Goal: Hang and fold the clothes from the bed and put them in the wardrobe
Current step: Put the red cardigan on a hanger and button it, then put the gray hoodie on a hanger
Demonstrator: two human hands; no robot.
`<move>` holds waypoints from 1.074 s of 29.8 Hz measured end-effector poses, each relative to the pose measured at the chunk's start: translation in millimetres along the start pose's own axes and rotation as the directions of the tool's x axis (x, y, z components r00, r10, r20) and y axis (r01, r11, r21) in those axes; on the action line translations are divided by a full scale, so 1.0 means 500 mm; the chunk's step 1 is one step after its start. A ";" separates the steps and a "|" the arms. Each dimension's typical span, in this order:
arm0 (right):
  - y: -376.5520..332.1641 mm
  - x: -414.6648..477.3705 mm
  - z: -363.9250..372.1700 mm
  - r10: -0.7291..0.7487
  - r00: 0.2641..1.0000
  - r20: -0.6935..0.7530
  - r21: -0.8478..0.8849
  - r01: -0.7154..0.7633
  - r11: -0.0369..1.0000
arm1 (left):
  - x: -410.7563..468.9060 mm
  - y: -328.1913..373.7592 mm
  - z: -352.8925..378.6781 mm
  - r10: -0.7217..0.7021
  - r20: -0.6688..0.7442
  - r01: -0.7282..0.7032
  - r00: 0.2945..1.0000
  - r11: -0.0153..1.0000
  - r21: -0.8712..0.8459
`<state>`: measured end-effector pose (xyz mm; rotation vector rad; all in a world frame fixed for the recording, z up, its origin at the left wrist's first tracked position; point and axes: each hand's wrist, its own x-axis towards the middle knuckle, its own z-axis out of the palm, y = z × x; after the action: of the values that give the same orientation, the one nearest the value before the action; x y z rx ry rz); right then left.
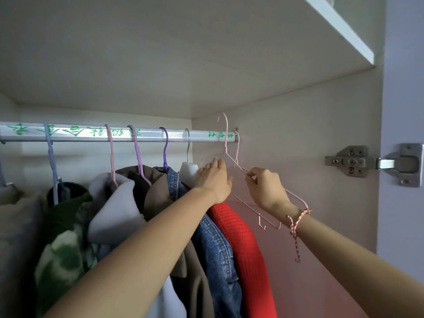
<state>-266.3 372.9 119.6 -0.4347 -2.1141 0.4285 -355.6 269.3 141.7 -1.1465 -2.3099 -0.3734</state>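
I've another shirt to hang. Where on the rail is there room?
Bare rail between the grey hook and the pink hangers, and between the blue hook and pink hook. Clothes crowd the middle.

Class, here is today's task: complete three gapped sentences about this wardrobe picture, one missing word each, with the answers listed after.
The right hand holds in a pinch grip a wire hanger coloured ____.
The knit sweater beside the denim jacket is ____.
The lettering on the clothes rail is ____.
Missing words: pink; red; green.
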 end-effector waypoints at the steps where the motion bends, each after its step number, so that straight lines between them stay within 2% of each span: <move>1: 0.007 -0.010 -0.009 -0.006 1.000 0.000 0.000 0.006 1.000 | 0.003 0.002 0.000 -0.007 -0.002 0.007 1.000 1.000 -0.026; 7: 0.048 -0.096 -0.114 -0.120 0.992 -0.032 -0.128 0.115 0.985 | 0.037 0.028 0.008 0.046 0.014 -0.045 0.999 0.997 -0.066; 10: 0.068 -0.147 -0.179 -0.142 0.989 -0.039 -0.132 0.136 0.982 | 0.054 0.051 0.005 0.120 -0.124 -0.121 0.985 0.993 -0.002; 13: 0.076 -0.194 -0.210 -0.081 0.996 -0.030 -0.067 0.079 0.995 | 0.056 0.068 -0.018 0.206 -0.290 -0.215 0.935 0.977 0.001; 18: 0.044 -0.273 -0.212 0.078 0.994 0.077 -0.065 -0.073 0.995 | 0.030 0.062 -0.028 0.224 -0.208 -0.217 0.952 0.975 0.055; 23: 0.054 -0.289 -0.217 0.252 0.951 0.182 -0.153 -0.226 0.962 | 0.006 0.056 -0.052 0.230 -0.180 -0.212 0.956 0.971 0.110; 28: 0.077 -0.295 -0.229 0.333 0.929 0.162 -0.130 -0.314 0.940 | 0.005 0.058 -0.095 0.225 -0.223 -0.186 0.948 0.965 0.182; 32: 0.096 -0.304 -0.231 0.362 0.917 0.165 -0.083 -0.353 0.932 | 0.003 0.059 -0.096 0.280 -0.235 -0.245 0.931 0.955 0.165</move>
<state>-82.7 361.0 50.0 -0.8491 -2.2246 0.6440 -316.6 265.8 182.1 -1.2421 -1.8984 -0.2459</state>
